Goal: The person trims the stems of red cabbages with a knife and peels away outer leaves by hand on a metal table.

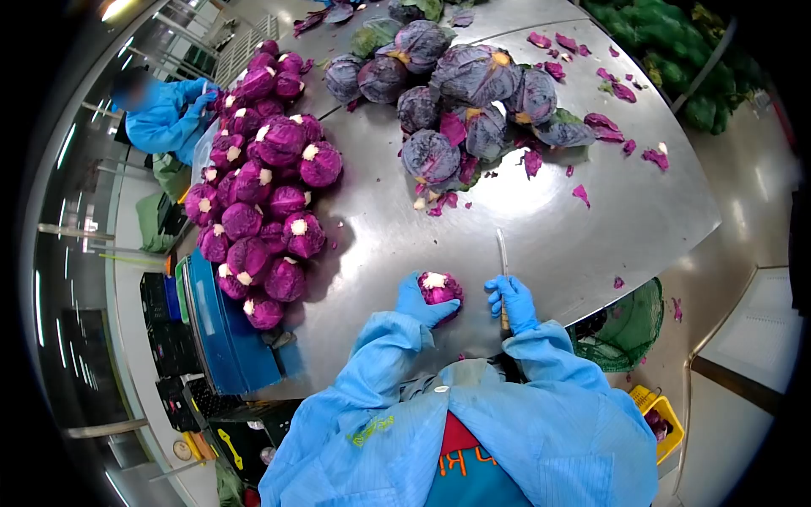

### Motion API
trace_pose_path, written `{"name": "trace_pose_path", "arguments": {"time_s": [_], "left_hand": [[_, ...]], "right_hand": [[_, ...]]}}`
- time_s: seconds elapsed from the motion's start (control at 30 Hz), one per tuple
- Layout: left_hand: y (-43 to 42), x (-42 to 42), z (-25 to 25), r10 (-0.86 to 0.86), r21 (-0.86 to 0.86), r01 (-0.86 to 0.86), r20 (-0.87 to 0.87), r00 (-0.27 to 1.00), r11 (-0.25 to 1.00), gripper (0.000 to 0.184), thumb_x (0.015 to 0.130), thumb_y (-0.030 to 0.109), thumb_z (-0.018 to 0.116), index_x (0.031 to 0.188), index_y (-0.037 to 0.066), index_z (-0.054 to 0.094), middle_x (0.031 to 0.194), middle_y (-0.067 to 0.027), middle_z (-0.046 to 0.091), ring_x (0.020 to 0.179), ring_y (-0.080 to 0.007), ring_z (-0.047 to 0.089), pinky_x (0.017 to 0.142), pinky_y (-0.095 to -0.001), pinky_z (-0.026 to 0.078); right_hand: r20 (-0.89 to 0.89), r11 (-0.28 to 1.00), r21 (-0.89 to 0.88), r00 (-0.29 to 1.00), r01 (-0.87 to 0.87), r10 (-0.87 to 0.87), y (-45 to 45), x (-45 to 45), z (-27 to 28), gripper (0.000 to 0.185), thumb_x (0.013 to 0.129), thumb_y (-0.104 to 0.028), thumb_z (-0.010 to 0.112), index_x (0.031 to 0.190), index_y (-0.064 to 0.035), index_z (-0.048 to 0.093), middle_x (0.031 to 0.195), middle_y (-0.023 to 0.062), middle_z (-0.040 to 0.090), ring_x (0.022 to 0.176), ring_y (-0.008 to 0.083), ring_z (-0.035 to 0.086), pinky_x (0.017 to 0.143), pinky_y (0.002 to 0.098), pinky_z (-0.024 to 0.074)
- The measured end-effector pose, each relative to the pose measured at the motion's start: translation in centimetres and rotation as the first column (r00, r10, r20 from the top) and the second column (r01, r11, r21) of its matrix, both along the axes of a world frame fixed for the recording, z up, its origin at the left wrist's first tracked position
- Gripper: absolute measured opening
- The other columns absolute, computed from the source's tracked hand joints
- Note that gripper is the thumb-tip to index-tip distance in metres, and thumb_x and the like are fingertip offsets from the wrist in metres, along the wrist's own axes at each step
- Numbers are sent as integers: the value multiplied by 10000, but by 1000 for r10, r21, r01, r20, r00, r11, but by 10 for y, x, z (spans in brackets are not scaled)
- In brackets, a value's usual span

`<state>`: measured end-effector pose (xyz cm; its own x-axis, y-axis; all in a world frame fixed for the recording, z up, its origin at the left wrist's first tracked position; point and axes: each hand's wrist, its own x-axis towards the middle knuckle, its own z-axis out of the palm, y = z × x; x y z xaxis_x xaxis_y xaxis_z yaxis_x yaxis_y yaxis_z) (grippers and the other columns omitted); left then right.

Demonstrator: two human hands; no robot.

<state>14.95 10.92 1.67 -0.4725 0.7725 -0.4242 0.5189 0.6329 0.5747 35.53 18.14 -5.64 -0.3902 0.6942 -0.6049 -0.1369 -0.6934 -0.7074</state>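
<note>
Reaching toward the purple pile at the far left is a co-worker (160, 122) in a blue coat, hands right at the edge of it. Next comes that pile of purple cabbages (279, 139), glossy and stripped, pale cut stems showing on many, with a blue bin (232, 325) below on the near side.

Across to the middle, and here's the action! The left hand (418, 306), blue-gloved, is wrapped round a single cabbage (441, 290) near the front edge of the steel table (372, 211), white stem end facing up. Beyond it sit the dull outer-leafed cabbages (477, 74), bunched together.

Just to the right, the right hand (513, 304) has its fingers curled round a knife (503, 253), blade pointing away from the body and well apart from the cabbage. Looks to me like the trimming step, somewhere between cuts. Any further cut would call for a firm left hold, fingers clear, and the blade brought across to the stem end.

Further right, leaf scraps (581, 195) litter the steel, then a green net (638, 328) and a yellow basket (667, 420) sit below the table.
</note>
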Motion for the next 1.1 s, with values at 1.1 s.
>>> {"name": "trace_pose_path", "arguments": {"time_s": [1.1], "left_hand": [[-3, -14, -27, -20, 485, 67, -101, 995, 872, 984, 508, 252, 912, 1293, 31, 363, 1229, -174, 406, 1137, -319, 461, 1007, -418, 387]], "right_hand": [[605, 663, 511, 777, -548, 175, -3, -40, 49, 404, 900, -443, 594, 740, -74, 619, 679, 105, 585, 607, 279, 569, 576, 386, 466]]}}
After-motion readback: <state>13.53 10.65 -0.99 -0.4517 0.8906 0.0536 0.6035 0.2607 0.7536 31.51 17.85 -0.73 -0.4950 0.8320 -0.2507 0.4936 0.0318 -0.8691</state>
